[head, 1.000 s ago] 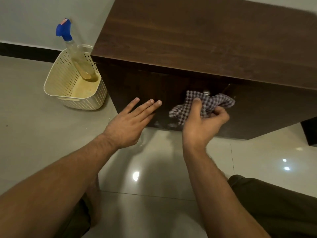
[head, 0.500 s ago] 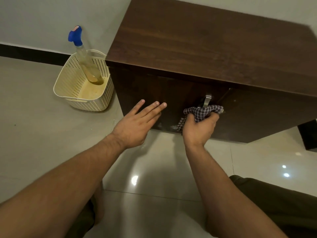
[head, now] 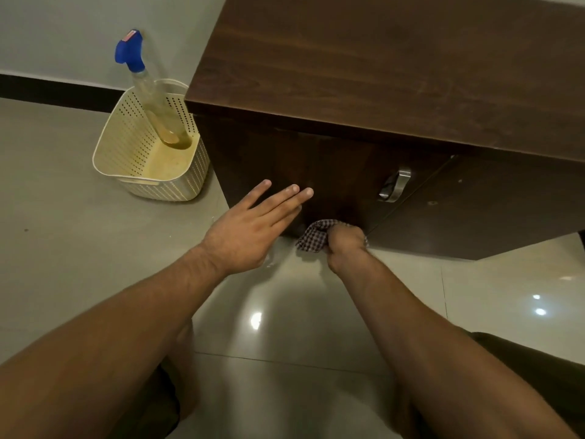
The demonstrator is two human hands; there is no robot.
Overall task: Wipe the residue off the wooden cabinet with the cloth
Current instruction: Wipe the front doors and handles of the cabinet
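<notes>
I take the metal handle (head: 394, 185) on the cabinet door as my landmark. The cloth (head: 313, 237) sits below and left of the handle, pressed to the bottom edge of the wooden cabinet (head: 332, 172), just above the floor (head: 79, 248). My right hand (head: 346, 243) has it bunched in a closed fist, so that hand does the wiping. My left hand (head: 253, 223) lies farther left of the handle, fingers spread and flat, empty, tips over the door face. The door face runs upward from the cloth toward the handle; I judge the next stroke goes along that lower edge. Compared with a second ago, the cloth has dropped from beside the handle to the door's foot and is balled tighter.
</notes>
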